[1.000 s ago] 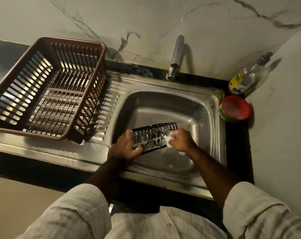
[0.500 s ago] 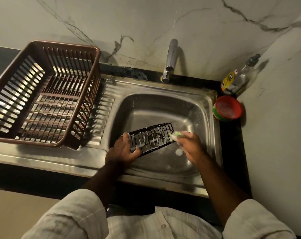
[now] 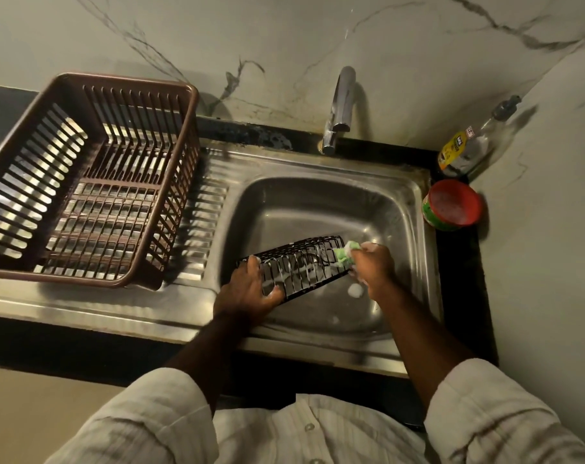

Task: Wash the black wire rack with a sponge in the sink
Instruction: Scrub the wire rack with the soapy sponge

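Gripping the black wire rack (image 3: 301, 267) at its left end, the left hand (image 3: 247, 294) has its fingers hooked over the far edge and its thumb curled against the near bars. The rack lies slantwise inside the sink (image 3: 317, 202), near the front of the basin, with white suds streaked along its wires; whether it touches the basin floor cannot be told. The right hand (image 3: 373, 266) is clenched round a green sponge (image 3: 344, 254), whose foamy end presses against the right end of the rack. A small blob of foam (image 3: 354, 289) sits on the steel just beside that wrist. Behind the basin a chrome faucet (image 3: 339, 105) rises from the back edge against a marbled wall. On the ribbed drainboard (image 3: 197, 209) to the left stands a brown slatted basket (image 3: 192, 95). On the black counter (image 3: 461, 279) at the right, in the corner, are a clear pump bottle (image 3: 468, 142) with a yellow label and, just in front of it, a round tub (image 3: 451, 204) with a red top. Pale striped sleeves (image 3: 485, 413) fill the foreground.
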Available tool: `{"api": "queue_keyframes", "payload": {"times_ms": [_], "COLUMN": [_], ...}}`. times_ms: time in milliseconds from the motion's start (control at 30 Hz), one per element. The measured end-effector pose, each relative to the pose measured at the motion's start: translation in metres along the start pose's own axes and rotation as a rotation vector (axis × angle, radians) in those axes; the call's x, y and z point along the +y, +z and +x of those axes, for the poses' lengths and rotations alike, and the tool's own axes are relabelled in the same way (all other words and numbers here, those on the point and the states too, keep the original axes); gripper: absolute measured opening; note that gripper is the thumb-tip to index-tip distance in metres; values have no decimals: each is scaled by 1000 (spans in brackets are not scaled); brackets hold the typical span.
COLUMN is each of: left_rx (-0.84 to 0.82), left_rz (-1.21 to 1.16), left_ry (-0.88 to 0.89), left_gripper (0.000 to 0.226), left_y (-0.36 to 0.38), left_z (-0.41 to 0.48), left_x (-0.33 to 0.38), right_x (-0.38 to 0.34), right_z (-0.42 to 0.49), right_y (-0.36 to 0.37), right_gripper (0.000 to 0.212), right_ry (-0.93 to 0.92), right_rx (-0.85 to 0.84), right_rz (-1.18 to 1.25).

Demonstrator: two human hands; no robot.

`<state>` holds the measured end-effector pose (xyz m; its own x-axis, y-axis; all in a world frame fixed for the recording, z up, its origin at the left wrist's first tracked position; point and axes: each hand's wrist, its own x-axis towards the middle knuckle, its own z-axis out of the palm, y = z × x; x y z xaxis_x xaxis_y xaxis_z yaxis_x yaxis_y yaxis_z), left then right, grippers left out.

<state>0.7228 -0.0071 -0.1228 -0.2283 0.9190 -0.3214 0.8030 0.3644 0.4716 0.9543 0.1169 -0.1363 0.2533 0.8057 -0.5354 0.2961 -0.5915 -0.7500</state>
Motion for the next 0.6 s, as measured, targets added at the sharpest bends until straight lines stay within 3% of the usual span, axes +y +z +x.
{"api": "queue_keyframes", "payload": {"times_ms": [167,400,500,600], "left_rx": [-2,-17,-21,-37], "left_rz": [5,20,18,17], "left_ry": [-2,1,2,4], "left_gripper": [65,77,77,76], "left_y": [-1,1,0,0], "left_z": [-1,1,2,4], "left_x": [1,-2,-3,-2], "right_x": [-10,-22,-17,-8], "right_z": [-3,-4,-3,0], "right_y": [10,29,34,33], "right_gripper": [25,25,22,36], "right_ry": [-293,-421,-403,-363], "right_rx": [137,192,106,35], "right_rz": [-474,-613,-657,-676]}}
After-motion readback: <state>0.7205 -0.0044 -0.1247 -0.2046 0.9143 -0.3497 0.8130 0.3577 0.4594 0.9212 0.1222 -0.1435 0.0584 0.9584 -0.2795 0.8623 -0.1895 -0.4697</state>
